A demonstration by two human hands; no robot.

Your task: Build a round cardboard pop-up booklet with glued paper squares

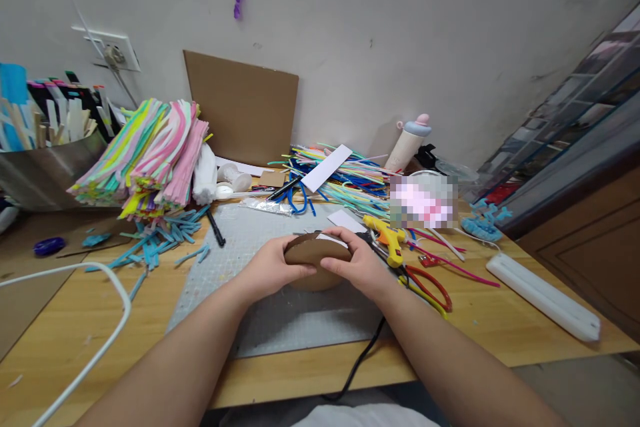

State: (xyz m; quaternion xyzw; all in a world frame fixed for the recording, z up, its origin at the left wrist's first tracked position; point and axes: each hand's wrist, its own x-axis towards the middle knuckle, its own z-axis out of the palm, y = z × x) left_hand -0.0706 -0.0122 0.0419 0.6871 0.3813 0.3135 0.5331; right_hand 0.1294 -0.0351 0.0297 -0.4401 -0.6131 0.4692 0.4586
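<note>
Between my two hands is a rounded piece of brown cardboard (315,273), held tilted over the grey cutting mat (280,327). My left hand (273,269) grips its left edge, thumb across the near face. On the other side my right hand (357,263) holds the right edge, its thumb also on the near face. A white strip shows along the cardboard's top by the right fingers. Just right of that hand lie a yellow hot glue gun (393,240) and scissors with orange-red handles (431,285).
Bundles of coloured pipe cleaners (150,153) are piled at the left, with blue scraps (160,240) before them. A cardboard sheet (243,107) leans on the wall. A bottle (407,145) stands at the back. A white power strip (543,297) lies right; a black cable (360,360) crosses the front edge.
</note>
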